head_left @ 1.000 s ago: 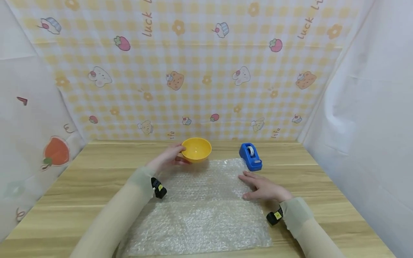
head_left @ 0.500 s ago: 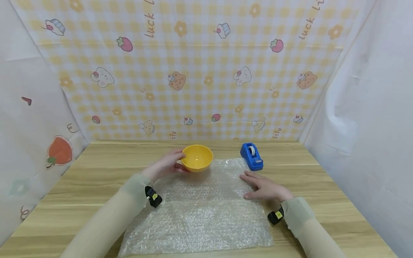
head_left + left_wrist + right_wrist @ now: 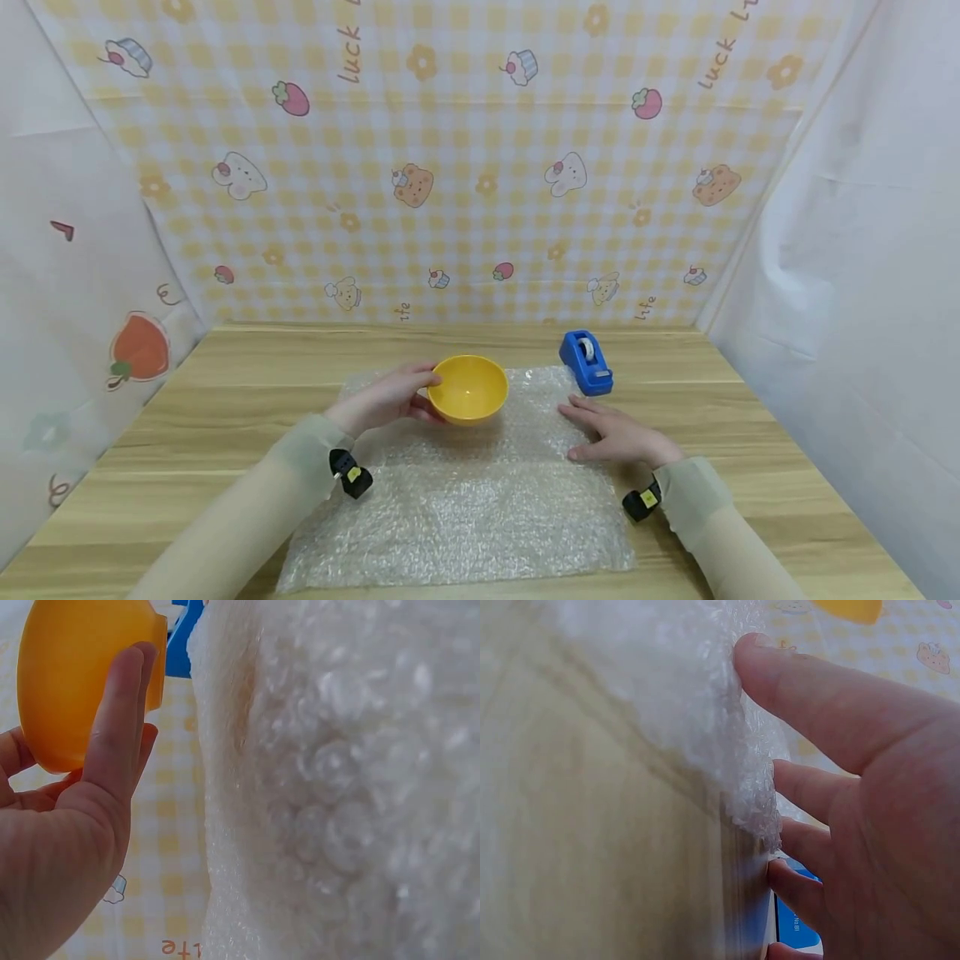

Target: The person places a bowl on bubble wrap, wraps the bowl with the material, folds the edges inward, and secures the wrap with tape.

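A yellow bowl (image 3: 468,390) is held by its left side in my left hand (image 3: 390,400), thumb at the rim and fingers beneath. It hangs above a sheet of bubble wrap (image 3: 457,517) spread on the table; in the left wrist view the bowl (image 3: 64,682) stands apart from the wrap (image 3: 345,787). My right hand (image 3: 618,435) rests with spread fingers on the wrap's right edge. In the right wrist view the fingertips of that hand (image 3: 885,795) touch the edge of the wrap (image 3: 705,697) and the wood beside it.
A blue tape dispenser (image 3: 587,364) with a roll of tape stands at the back right, by the wrap's far corner. The wooden table (image 3: 135,500) ends at a checked cloth backdrop (image 3: 480,233). White cloth (image 3: 847,250) hangs on both sides.
My left hand has brought the yellow bowl nearer to me and slightly to the right, from the wrap's far edge to over its far half. The right hand has stayed in place.
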`<state>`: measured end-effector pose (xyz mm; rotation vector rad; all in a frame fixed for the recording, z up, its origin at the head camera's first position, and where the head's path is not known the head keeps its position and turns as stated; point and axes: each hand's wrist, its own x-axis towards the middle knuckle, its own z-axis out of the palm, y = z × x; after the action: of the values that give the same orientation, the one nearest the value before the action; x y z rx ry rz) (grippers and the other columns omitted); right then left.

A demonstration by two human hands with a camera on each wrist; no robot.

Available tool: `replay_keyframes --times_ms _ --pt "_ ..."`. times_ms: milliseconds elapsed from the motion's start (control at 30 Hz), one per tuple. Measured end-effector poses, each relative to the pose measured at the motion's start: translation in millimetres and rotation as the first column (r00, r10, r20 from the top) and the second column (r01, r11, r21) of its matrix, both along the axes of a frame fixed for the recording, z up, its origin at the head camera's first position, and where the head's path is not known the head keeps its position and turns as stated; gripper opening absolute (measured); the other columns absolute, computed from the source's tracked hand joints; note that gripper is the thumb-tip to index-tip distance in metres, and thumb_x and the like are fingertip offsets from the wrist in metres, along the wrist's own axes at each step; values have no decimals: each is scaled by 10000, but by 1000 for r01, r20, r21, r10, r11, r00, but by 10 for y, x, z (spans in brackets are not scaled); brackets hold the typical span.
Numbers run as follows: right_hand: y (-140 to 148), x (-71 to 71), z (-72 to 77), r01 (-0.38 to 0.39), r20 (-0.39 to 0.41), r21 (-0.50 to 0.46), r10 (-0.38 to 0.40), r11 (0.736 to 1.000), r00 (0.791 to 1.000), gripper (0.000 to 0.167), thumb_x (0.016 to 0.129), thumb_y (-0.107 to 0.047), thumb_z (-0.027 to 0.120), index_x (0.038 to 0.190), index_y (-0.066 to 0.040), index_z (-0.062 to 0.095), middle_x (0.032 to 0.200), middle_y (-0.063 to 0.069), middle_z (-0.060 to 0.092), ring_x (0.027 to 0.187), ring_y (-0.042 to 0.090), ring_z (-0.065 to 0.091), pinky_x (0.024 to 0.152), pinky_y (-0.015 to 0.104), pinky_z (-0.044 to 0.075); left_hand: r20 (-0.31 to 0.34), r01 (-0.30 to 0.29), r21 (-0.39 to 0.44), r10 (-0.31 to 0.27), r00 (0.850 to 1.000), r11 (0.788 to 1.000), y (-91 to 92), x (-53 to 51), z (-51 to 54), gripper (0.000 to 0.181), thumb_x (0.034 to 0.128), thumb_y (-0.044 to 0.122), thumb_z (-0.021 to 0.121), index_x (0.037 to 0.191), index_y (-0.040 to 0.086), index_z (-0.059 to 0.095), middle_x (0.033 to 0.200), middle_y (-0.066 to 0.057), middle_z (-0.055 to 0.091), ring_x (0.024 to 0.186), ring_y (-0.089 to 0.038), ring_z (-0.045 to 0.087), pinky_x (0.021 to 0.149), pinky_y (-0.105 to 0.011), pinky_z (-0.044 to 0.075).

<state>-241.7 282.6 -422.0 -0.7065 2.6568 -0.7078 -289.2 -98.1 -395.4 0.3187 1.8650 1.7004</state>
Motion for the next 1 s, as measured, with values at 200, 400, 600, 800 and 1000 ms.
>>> replay_keyframes --times_ms 200,400,600,800,1000 --pt "14 -9 -20 7 4 10 -7 1000 1000 807 868 -473 676 1508 -111 345 1585 166 184 1434 413 139 1090 650 168 16 18 -12 -18 1000 1000 25 81 -22 538 996 154 436 1492 0 296 1107 -212 624 747 -254 692 665 -327 581" --pt "25 -20 -26 15 9 19 -16 1000 1000 806 867 -476 677 1509 -120 345 1588 159 178 1436 411 134 1091 651 164 22 38 -37 -37 999 999 46 126 -62 566 992 159 443 1502 -11 265 1166 -211 610 730 -246 687 649 -324 581" --pt "17 -22 -21 20 16 17 -20 1000 1000 806 867 -473 677 1510 -120 343 1589 159 174 1437 413 126 1091 655 154 44 59 -48 -57 997 997 44 161 -116 579 995 156 445 1508 -19 240 1170 -220 608 704 -247 685 644 -329 583" --pt "0 -14 -15 26 17 21 -27 999 999 810 861 -479 680 1510 -126 347 1589 155 177 1436 413 131 1089 656 156 42 88 -36 -86 995 995 37 178 -172 580 994 138 441 1511 -17 226 1159 -224 610 694 -261 688 647 -351 586" --pt "-14 -3 -6 29 21 22 -30 999 999 806 863 -469 682 1509 -122 347 1589 158 175 1436 414 127 1089 658 152 46 98 -42 -96 994 994 37 181 -192 581 985 127 439 1509 -17 234 1138 -226 626 684 -251 690 640 -344 586"
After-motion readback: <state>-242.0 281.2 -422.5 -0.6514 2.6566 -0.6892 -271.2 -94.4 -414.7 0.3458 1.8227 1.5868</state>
